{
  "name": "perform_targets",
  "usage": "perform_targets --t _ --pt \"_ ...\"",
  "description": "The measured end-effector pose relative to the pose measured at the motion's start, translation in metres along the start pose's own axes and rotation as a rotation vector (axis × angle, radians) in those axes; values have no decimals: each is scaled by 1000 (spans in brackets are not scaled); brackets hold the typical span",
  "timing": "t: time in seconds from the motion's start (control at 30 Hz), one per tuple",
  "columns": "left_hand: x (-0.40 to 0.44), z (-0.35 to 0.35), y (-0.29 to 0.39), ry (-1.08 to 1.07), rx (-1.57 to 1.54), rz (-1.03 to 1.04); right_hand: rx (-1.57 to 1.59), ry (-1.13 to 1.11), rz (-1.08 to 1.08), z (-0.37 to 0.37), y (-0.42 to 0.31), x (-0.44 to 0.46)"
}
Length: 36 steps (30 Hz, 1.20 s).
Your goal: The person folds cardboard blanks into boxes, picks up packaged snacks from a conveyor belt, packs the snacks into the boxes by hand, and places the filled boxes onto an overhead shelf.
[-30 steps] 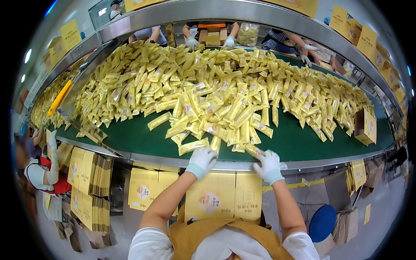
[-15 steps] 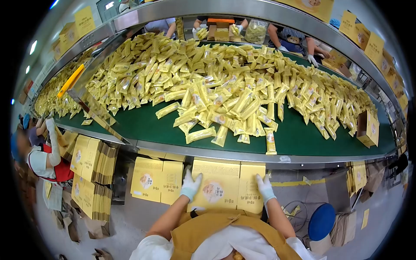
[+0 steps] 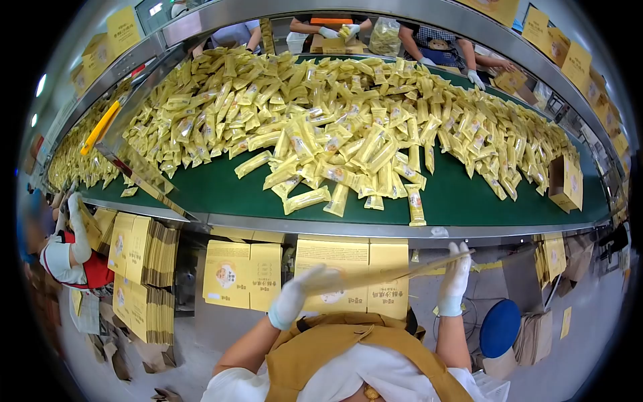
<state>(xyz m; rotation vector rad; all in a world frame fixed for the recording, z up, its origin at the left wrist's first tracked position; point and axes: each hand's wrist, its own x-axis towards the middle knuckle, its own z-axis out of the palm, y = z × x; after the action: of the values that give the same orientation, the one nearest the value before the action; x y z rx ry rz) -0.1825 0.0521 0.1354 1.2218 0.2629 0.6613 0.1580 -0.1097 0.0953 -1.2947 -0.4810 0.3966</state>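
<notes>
Between my two white-gloved hands is a flat folded cardboard carton (image 3: 385, 275), seen nearly edge-on and slightly blurred, tilted up toward the right. My left hand (image 3: 295, 295) grips its left end, partly smeared by motion. At the right end, my right hand (image 3: 457, 278) is closed on the edge with the fingers pointing up. Beneath the lifted carton lies a stack of flat yellow printed cartons (image 3: 388, 295). Another stack of flat cartons (image 3: 231, 275) lies to its left.
A green conveyor belt (image 3: 281, 218) ahead bears a large heap of yellow wrapped snack packets (image 3: 335, 134). An opened carton (image 3: 566, 184) stands at its right end. A blue round stool (image 3: 499, 335) is at my right. Co-workers' gloved hands (image 3: 475, 79) show across the belt.
Both hands have risen from the stack, lifting a flat carton off it and tilting it edge-on. Across the belt, a co-worker's hands have come together over a box.
</notes>
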Motion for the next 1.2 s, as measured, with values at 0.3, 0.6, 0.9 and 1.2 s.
perform_targets --t 0.3,0.6,0.9,1.2 --pt "26 11 9 -653 454 186 -126 -89 -28 37 -8 -5" --pt "38 18 12 -610 796 566 -351 -100 34 13 -33 18" --pt "66 47 51 -1006 1223 656 -421 -461 198 28 -82 23" --pt "85 15 12 -966 1569 -8 -1374 -1239 -360 120 -104 -18"
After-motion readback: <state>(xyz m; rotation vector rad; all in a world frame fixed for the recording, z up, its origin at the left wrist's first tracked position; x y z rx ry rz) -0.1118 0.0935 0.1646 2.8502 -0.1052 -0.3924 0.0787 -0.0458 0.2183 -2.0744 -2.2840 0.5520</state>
